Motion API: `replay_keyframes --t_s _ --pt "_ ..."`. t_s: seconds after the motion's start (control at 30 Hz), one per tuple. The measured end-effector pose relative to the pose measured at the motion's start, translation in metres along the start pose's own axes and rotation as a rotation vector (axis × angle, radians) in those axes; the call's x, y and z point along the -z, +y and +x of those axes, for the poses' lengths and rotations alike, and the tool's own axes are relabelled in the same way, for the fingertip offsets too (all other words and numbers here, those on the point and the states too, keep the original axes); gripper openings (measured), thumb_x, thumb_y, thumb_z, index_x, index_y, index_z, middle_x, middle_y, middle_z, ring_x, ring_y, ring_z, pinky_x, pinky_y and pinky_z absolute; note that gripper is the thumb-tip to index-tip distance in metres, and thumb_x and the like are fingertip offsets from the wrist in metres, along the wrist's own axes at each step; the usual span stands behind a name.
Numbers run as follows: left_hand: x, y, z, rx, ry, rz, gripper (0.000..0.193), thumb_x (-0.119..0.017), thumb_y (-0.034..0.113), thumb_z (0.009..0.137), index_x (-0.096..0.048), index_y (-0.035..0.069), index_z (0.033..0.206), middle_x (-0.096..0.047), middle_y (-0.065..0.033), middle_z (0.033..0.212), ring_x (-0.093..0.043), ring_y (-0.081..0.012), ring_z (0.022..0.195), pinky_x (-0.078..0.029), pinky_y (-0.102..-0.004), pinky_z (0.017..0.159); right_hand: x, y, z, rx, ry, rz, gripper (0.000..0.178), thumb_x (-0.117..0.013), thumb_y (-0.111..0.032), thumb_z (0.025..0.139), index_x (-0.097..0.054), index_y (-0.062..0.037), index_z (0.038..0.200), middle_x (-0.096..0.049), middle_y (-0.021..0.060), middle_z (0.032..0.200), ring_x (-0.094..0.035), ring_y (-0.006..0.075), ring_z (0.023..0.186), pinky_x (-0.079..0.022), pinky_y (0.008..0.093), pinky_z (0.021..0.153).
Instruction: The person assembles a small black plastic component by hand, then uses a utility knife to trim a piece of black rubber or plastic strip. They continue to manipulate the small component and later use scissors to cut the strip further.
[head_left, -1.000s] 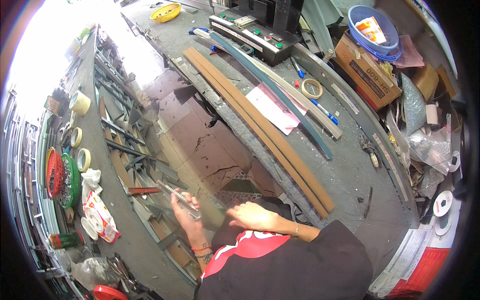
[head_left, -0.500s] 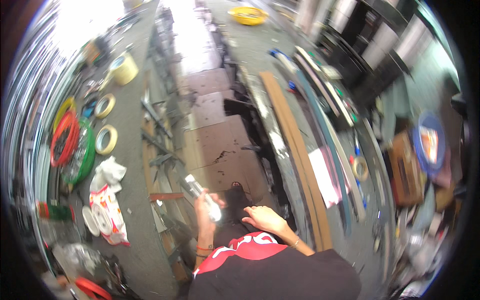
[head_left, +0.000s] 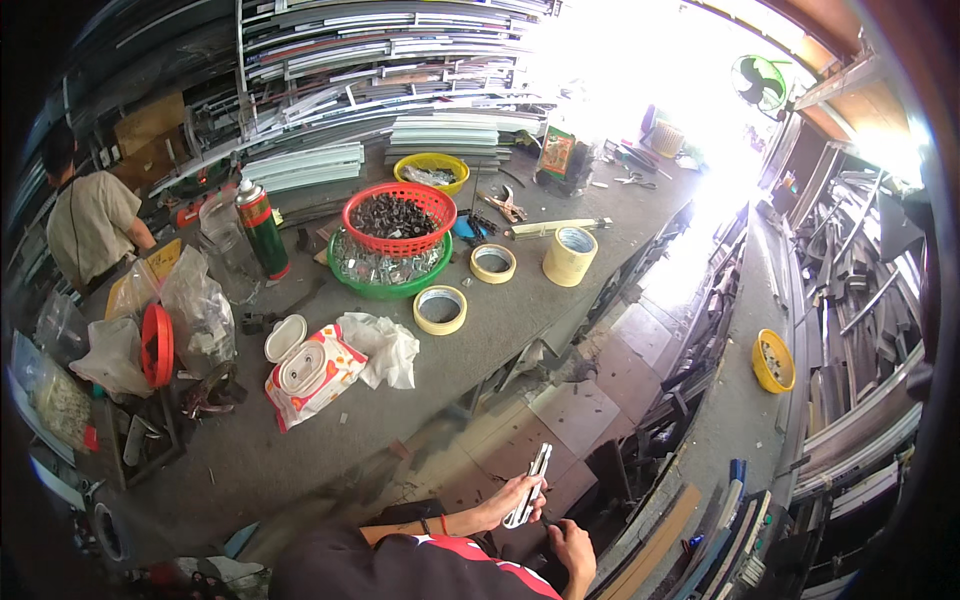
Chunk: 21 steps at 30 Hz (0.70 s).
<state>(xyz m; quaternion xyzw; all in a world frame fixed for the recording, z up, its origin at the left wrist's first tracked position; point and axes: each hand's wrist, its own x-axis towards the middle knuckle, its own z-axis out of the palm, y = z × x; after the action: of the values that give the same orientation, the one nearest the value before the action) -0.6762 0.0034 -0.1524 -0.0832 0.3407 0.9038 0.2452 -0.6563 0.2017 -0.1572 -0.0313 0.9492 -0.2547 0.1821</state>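
A long, slim white-and-silver metal fitting (head_left: 530,485), with slots along it, is gripped in my left hand (head_left: 497,503) and tilts up to the right. Its exact kind I cannot make out. Just to the right and lower, my right hand (head_left: 572,548) has its fingers curled in. A small dark bit shows at its fingertips, too small to name. Both hands are in front of my body, over the aisle between two benches, and apart from each other.
The left bench (head_left: 380,450) bears a wipes pack (head_left: 318,372), tape rolls (head_left: 440,310), a red basket (head_left: 400,240) of dark parts over a green one (head_left: 390,290), and a spray can (head_left: 262,230). A yellow bowl (head_left: 773,362) sits on the right bench. A person (head_left: 90,225) is far left.
My view has swung left, so the left bench now fills the middle. My left hand still grips the metal fitting. The right hand's fingers are more curled and closer to it.
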Motion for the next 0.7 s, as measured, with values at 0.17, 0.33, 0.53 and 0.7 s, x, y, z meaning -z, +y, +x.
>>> replay_keyframes --t_s 0.17,0.33,0.53,0.7 --pt "0.017 0.003 0.001 0.050 0.175 0.046 0.034 -0.038 0.041 0.094 -0.043 0.007 0.099 -0.049 -0.0030 0.063 -0.056 -0.0163 0.054 -0.047 -0.0285 0.052 -0.004 0.008 0.011 -0.069 -0.034 0.062 0.041 -0.058 -0.033 0.084 -0.059 0.0007 0.107 -0.062 0.0243 0.095 -0.061 0.0358 0.092 -0.047 0.0411 0.079" --pt "0.039 -0.005 0.006 0.007 0.278 0.071 0.030 -0.043 0.037 0.093 -0.040 0.007 0.099 -0.052 -0.0041 0.066 -0.058 -0.0158 0.057 -0.048 -0.0275 0.052 -0.014 0.006 0.021 0.021 -0.189 0.095 0.041 -0.057 -0.032 0.085 -0.059 0.0023 0.106 -0.063 0.0247 0.092 -0.061 0.0364 0.090 -0.048 0.0401 0.078" --pt "0.048 -0.034 0.046 -0.069 0.469 -0.089 0.025 -0.052 0.024 0.088 -0.036 0.008 0.098 -0.058 -0.0081 0.081 -0.062 -0.0183 0.069 -0.054 -0.0306 0.061 0.007 0.007 0.038 0.138 -0.225 0.087 0.038 -0.058 -0.027 0.085 -0.058 0.0048 0.106 -0.063 0.0241 0.093 -0.061 0.0367 0.089 -0.048 0.0391 0.077" --pt "0.042 -0.030 0.086 0.018 0.376 -0.112 0.029 -0.053 0.026 0.088 -0.039 0.007 0.104 -0.058 -0.0087 0.084 -0.062 -0.0191 0.071 -0.054 -0.0304 0.062 0.070 0.011 0.055 0.186 -0.541 0.409 0.030 -0.055 -0.016 0.089 -0.056 0.0022 0.113 -0.065 0.0108 0.079 -0.062 0.0115 0.076 -0.049 0.0264 0.068"
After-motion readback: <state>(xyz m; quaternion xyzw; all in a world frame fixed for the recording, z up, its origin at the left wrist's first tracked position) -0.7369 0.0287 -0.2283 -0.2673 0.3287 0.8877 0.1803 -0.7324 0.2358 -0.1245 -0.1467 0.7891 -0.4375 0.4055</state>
